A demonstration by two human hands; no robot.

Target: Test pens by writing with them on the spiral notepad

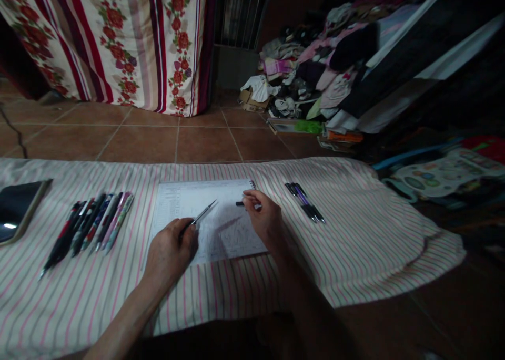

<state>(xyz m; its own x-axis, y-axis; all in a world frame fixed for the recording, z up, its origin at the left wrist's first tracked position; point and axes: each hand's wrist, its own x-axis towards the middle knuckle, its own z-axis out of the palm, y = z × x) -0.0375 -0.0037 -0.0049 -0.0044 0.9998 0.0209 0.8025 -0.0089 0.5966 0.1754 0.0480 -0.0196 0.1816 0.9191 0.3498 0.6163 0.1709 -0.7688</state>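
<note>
My left hand (170, 248) is closed around a slim pen (204, 212), whose thin pointed end slants up and to the right. In the fingers of my right hand (265, 216) is a short black pen part (239, 204); most of it is hidden, so I cannot tell whether it is a cap or a piece of barrel. The two pieces are apart, held over an open spiral notebook (229, 239) with printed or written marks on its page. A row of several pens (90, 223) lies left of the notebook. Several black and purple pens (304, 202) lie to its right.
A striped cloth (355, 234) covers the surface under the notebook. At the far left lies a dark-screened phone or tablet (19, 207). Beyond are a tiled floor (205, 142), a floral curtain (118, 44) and a heap of clothes (311, 71).
</note>
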